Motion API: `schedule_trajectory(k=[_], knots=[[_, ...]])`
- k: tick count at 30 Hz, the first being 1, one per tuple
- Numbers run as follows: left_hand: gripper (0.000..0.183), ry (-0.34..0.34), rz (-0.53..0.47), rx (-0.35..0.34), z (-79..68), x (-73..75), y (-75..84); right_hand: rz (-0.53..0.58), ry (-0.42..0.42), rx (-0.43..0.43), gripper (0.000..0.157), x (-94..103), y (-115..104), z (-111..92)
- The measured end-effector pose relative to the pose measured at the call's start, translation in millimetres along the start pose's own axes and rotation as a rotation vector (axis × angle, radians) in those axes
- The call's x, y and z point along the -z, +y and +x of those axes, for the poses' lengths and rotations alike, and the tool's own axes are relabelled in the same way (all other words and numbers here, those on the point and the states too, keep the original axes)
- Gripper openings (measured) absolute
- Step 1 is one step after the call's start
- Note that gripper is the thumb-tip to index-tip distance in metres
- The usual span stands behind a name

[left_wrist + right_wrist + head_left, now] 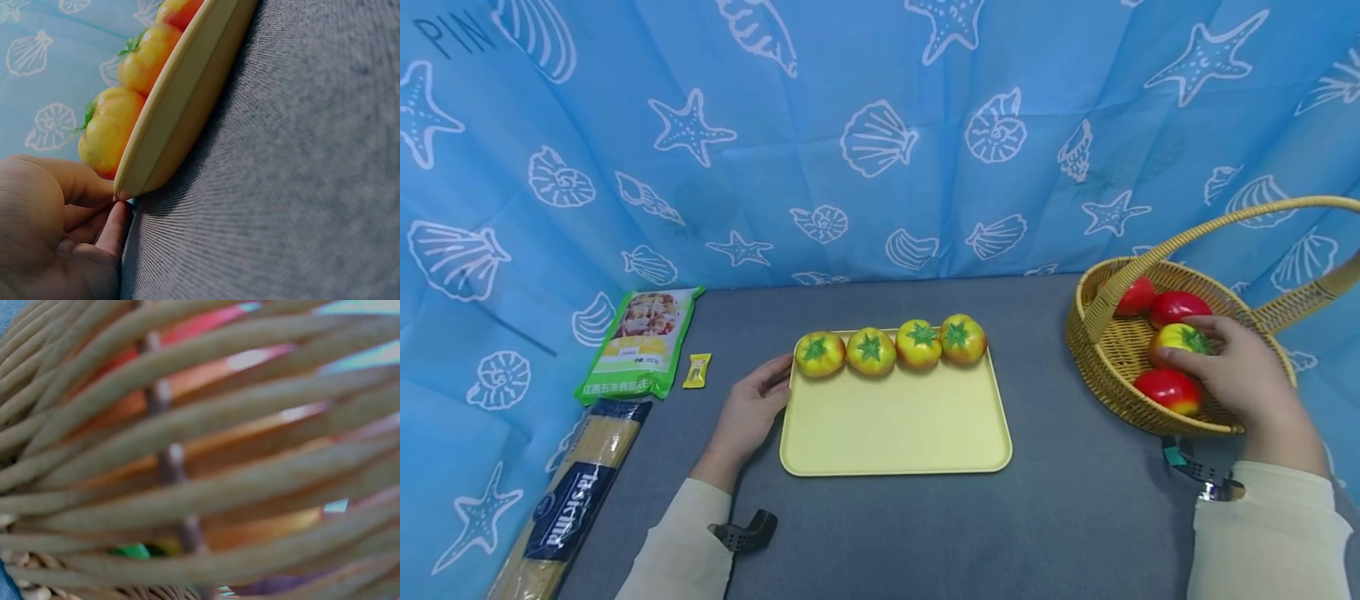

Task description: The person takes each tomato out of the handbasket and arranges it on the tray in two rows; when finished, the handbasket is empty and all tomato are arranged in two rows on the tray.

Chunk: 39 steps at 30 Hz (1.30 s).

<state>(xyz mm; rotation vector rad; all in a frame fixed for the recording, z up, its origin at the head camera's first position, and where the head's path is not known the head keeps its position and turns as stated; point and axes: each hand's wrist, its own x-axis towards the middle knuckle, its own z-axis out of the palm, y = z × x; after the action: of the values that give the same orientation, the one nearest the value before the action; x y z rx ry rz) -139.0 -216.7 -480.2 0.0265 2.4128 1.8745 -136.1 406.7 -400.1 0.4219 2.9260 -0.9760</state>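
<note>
My left hand point(752, 417) is at the upper left corner of a pale yellow tray point(895, 425); in the left wrist view its thumb and finger pinch the rim. Along the tray's far side sits a row of yellow-orange tomatoes with green leafy tops, the leftmost tomato point(820, 355) nearest that hand. Over at the right, my right hand point(1243, 371) reaches into a wicker basket point(1093, 367) and holds another such tomato point(1176, 340) between thumb and fingers. Red fruits point(1168, 390) lie around it. Basket weave hides most of the right hand in the right wrist view.
At the left lie a green food packet point(643, 342), a small yellow sachet point(697, 371) and a long pack of spaghetti point(572, 500). The basket's tall handle point(1210, 227) arches over its opening. A blue curtain point(880, 200) with shell prints hangs behind the grey tabletop point(955, 533).
</note>
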Motion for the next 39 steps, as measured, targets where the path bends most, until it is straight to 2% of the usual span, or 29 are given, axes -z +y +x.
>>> schedule_trajectory(k=[4, 13, 25, 30, 39], knots=[[0.052, -0.002, -0.001, 0.001, 0.4, -0.1, 0.3, 0.030, 0.038, -0.013, 0.089, -0.5, -1, 0], [0.054, 0.004, 0.005, 0.002, 0.2, 1.0, -0.5, 0.096, 0.093, 0.020, 0.084, 4.2, -6, -3], [0.054, -0.013, -0.008, -0.002, -0.5, 1.8, 0.0, 0.078, 0.189, 0.037, 0.079, 20.6, -28, -23], [0.054, -0.012, -0.010, -0.002, -0.4, 1.3, -0.3, 0.100, 0.268, 0.068, 0.075, 23.8, -37, -30], [0.053, -0.009, 0.000, -0.007, -2.0, 0.3, 1.3, 0.096, 0.465, 0.156, 0.067, 28.0, -53, -45]])
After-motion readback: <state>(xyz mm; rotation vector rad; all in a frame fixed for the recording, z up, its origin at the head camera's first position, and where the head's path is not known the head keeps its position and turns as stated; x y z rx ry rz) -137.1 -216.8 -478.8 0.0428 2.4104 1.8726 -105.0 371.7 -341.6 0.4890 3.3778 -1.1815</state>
